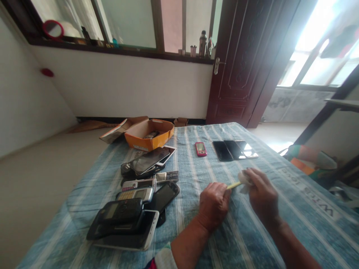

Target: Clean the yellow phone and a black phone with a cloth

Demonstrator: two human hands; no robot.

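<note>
My left hand (214,201) is closed around a slim, pale-yellow object (234,185) whose end sticks out to the right; its kind cannot be made out. Close by on the right, my right hand (262,192) pinches a crumpled white tissue (244,181) at the tip of that object. Beyond the hands, a small pink phone (201,149) lies face up on the striped blue cloth (193,170). To its right, three flat smartphones (232,150) lie side by side, screens up.
On the left, old phones (151,160) and a black handset (122,211) are piled loosely, with a white-edged smartphone (140,235) underneath. Behind them stands an open orange cardboard box (157,140) with something dark inside. A dark red door (235,74) stands past the far edge.
</note>
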